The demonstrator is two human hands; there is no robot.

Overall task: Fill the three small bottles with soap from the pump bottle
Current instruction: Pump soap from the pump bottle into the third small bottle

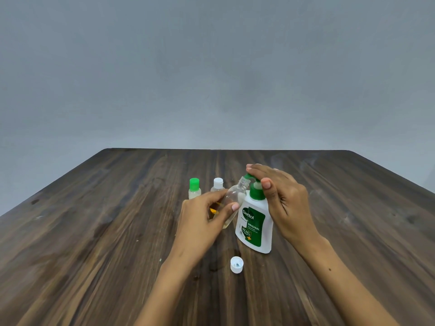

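Left hand (200, 220): pinches open clear bottle (231, 203), tilted so its mouth meets the nozzle. Right hand (280, 196): fingers flat on pump bottle (255, 222) head, likely to dispense. Loose cap (236, 264) on table (94, 231); two capped bottles (194, 188) behind

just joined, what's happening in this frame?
A person is filling a small bottle with soap. The left hand holds a clear uncapped bottle tilted, its mouth up at the green nozzle of the pump bottle. The right hand rests on the pump head. The loose white cap lies on the table nearer the camera. Behind stand a green-capped bottle and a white-capped bottle, both closed.
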